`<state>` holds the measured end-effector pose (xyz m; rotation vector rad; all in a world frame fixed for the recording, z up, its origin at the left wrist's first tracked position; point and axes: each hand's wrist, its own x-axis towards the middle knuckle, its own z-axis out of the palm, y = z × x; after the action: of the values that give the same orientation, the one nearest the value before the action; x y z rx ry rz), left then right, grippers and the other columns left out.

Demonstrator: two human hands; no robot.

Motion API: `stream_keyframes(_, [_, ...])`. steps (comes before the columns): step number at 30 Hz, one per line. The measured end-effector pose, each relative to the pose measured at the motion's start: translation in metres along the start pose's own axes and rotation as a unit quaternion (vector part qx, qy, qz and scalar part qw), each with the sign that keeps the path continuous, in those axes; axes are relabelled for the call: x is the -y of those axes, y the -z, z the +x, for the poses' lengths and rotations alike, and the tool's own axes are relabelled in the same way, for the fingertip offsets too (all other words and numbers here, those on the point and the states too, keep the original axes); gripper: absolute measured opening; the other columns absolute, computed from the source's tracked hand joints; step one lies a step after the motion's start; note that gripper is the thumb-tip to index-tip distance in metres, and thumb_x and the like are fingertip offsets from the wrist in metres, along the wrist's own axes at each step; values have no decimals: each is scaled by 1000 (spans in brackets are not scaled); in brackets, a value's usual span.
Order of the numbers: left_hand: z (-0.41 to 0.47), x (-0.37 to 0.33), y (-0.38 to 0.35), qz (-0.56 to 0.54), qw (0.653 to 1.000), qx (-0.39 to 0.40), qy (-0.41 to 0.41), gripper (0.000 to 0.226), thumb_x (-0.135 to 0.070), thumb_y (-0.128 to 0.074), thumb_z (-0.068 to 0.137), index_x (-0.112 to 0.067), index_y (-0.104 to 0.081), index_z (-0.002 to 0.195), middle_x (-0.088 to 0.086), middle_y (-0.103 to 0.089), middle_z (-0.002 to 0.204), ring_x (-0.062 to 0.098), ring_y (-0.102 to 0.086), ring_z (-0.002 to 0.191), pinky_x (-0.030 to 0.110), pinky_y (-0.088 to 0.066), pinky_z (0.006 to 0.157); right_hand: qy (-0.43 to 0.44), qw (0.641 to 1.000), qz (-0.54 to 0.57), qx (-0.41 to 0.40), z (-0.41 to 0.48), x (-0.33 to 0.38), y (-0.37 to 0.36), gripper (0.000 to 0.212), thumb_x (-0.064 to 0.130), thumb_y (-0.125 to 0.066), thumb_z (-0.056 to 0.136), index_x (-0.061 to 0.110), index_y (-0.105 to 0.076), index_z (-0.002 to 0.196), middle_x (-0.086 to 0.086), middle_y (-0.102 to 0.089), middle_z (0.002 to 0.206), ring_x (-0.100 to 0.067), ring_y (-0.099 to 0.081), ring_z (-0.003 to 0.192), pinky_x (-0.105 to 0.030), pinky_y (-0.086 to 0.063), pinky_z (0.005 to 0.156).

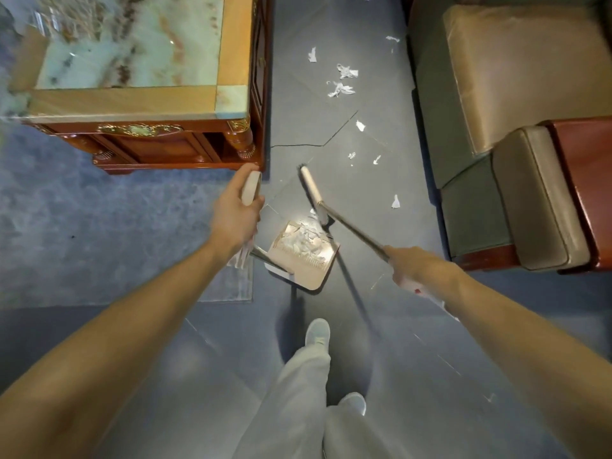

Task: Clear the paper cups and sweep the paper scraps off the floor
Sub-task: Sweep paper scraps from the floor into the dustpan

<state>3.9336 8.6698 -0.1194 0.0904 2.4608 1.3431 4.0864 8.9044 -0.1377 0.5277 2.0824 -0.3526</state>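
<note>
My left hand (236,213) grips the pale handle top of a long-handled dustpan (303,251), which sits on the dark tiled floor with white paper scraps inside it. My right hand (409,265) grips the metal pole of a broom, and the broom's white head (313,190) rests on the floor just beyond the dustpan's mouth. More torn paper scraps (342,86) lie scattered on the floor ahead, with one scrap (395,202) to the right of the broom. No paper cups are in view.
A wooden coffee table (228,77) with a marble top stands at the upper left on a blue rug (82,226). A sofa (516,94) with a wooden armrest fills the right side. My legs and shoes (317,332) are at the bottom centre.
</note>
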Motion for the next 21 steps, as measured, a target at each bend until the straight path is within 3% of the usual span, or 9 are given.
stream_keyframes(2, [17, -2, -1, -2, 1000, 8, 3, 39, -6, -53, 96, -35, -48, 121, 2, -54, 83, 14, -53, 60, 19, -43, 41, 9, 999, 0, 36, -3, -1, 5, 57, -4, -43, 90, 21, -36, 140, -4, -46, 81, -19, -51, 61, -24, -39, 36])
stream_keyframes(4, [27, -3, -5, -6, 1000, 18, 9, 42, -6, -52, 96, -35, -47, 126, 4, -54, 86, 14, -52, 60, 18, -42, 41, 18, 997, -23, 75, -16, -4, 9, 65, -9, -42, 86, 24, -33, 142, -4, -47, 81, -18, -49, 56, -21, -34, 31])
stream_keyframes(8, [32, -6, -10, 6, 999, 37, 9, 45, -7, -53, 96, -34, -45, 132, 6, -55, 98, 15, -54, 63, 16, -41, 39, 21, 992, -67, 104, -47, -11, 23, 88, -14, -49, 82, 29, -17, 152, -9, -59, 104, -17, -51, 51, -23, -41, 33])
stream_keyframes(11, [35, -12, -10, 10, 999, 47, 1, 44, -8, -54, 96, -36, -46, 130, 9, -56, 99, 15, -55, 62, 17, -42, 39, 16, 994, -42, 97, -60, -24, 34, 84, -11, -48, 85, 31, -17, 152, -8, -56, 88, -18, -54, 51, -22, -42, 35])
stream_keyframes(16, [34, -27, -21, 23, 997, 58, -35, 43, -9, -56, 95, -37, -46, 127, 4, -55, 107, 14, -59, 68, 20, -49, 47, -11, 997, 8, 75, -80, -48, 44, 85, -6, -48, 88, 34, -11, 153, -14, -59, 109, -20, -59, 59, -24, -47, 40])
stream_keyframes(21, [34, -44, -46, 18, 997, 54, -49, 46, -11, -57, 95, -35, -45, 132, 2, -53, 113, 14, -58, 73, 20, -49, 53, -42, 996, 73, 40, -88, -81, 53, 81, -4, -46, 92, 35, -9, 153, -3, -54, 91, -16, -56, 59, -17, -40, 36])
